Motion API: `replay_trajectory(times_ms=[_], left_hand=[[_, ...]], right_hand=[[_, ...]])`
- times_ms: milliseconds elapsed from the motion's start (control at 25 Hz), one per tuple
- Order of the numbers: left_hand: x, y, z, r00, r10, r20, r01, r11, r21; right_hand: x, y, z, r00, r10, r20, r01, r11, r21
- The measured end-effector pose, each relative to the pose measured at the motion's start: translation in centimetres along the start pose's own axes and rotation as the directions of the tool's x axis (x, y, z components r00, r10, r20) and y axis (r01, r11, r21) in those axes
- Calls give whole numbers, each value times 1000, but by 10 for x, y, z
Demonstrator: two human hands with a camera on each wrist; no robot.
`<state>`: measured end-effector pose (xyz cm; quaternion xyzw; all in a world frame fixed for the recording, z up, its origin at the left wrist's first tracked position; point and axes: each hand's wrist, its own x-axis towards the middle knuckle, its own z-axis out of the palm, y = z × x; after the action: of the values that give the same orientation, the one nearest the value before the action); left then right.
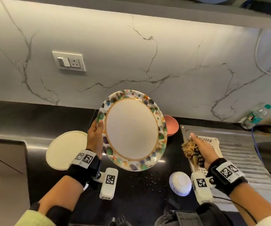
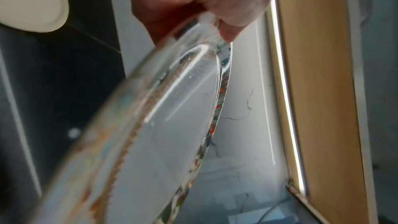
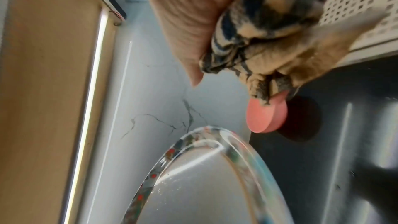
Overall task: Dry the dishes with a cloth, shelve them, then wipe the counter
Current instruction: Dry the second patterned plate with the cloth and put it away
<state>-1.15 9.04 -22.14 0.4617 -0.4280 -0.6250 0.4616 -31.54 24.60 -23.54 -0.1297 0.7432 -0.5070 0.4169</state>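
My left hand (image 1: 96, 134) grips the left rim of a large plate (image 1: 132, 129) with a white centre and a many-coloured border, tilted up above the black counter (image 1: 38, 118). In the left wrist view the plate (image 2: 168, 134) shows edge-on with water drops, my thumb on its rim. My right hand (image 1: 200, 149) holds a bunched tan and dark striped cloth (image 1: 191, 150), to the right of the plate and apart from it. The right wrist view shows the cloth (image 3: 264, 43) bunched in my fingers above the plate (image 3: 204, 185).
A cream plate (image 1: 65, 150) lies flat on the counter at the left. A pink bowl (image 1: 171, 125) sits behind the held plate, a white bowl (image 1: 180, 183) upside down near the front. A white perforated rack (image 1: 213, 141) rests on the steel drainboard (image 1: 239, 149). A water bottle (image 1: 255, 117) stands far right.
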Motion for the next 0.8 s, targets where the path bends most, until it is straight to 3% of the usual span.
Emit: replay_trajectory(times_ms=[80, 200, 280, 320, 400, 440, 480, 560, 640, 720, 800], left_hand=[[-3, 1, 3, 997, 73, 12, -74, 995, 73], [-15, 1, 20, 990, 111, 82, -120, 986, 116], [-21, 6, 32, 978, 138, 159, -154, 984, 94], [-22, 11, 36, 970, 156, 185, -174, 981, 84], [-20, 21, 38, 964, 181, 194, -196, 978, 64], [-18, 25, 37, 965, 184, 189, -195, 980, 46], [-16, 29, 37, 965, 181, 188, -189, 982, 28], [-12, 33, 36, 959, 192, 207, -195, 981, -6], [-10, 36, 38, 952, 213, 220, -217, 976, -6], [-8, 38, 39, 958, 217, 188, -221, 975, -1], [-6, 36, 37, 963, 217, 162, -221, 975, 7]], right_hand=[[7, -14, 15, 988, -134, -82, 132, 991, -30], [-5, -34, 82, 936, -345, 72, 352, 925, -145], [-3, -28, 120, 887, -430, 167, 461, 811, -361], [2, -24, 131, 885, -425, 191, 459, 726, -513], [4, -30, 143, 874, -451, 182, 454, 624, -636], [2, -36, 147, 824, -527, 208, 522, 565, -639], [-6, -42, 151, 737, -616, 279, 624, 460, -632], [-24, -43, 164, 491, -714, 498, 797, 138, -588], [-42, -27, 171, 297, -672, 678, 839, -155, -521], [-50, -5, 163, 167, -581, 797, 796, -398, -456], [-43, 18, 138, 60, -437, 898, 749, -575, -330]])
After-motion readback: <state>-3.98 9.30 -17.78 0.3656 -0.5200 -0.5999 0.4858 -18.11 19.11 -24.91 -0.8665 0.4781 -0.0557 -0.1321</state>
